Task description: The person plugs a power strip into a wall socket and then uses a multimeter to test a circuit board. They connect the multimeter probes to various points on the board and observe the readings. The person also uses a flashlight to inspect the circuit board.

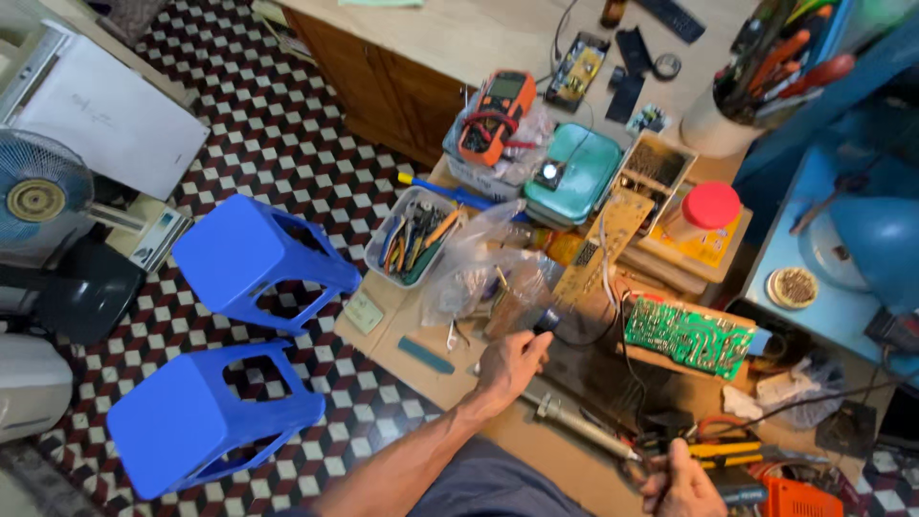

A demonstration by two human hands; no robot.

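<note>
My left hand (512,366) reaches across the wooden worktop (421,378), its fingers curled on the lower edge of a crumpled clear plastic bag (479,263), beside a small dark part with a blue tip (552,321). At the bottom edge, my right hand (682,483) is closed around a dark tool handle (732,490), close to yellow-handled pliers (723,448). A metal soldering iron (574,421) lies between the two hands. A green circuit board (687,335) rests just right of my left hand.
An orange multimeter (495,113), a teal box (574,172), a tray of hand tools (414,239), a red-lidded jar (708,206) and a tan circuit board (598,251) crowd the bench. Two blue plastic stools (254,254) stand on the checkered floor, and a fan (38,196) is at the left.
</note>
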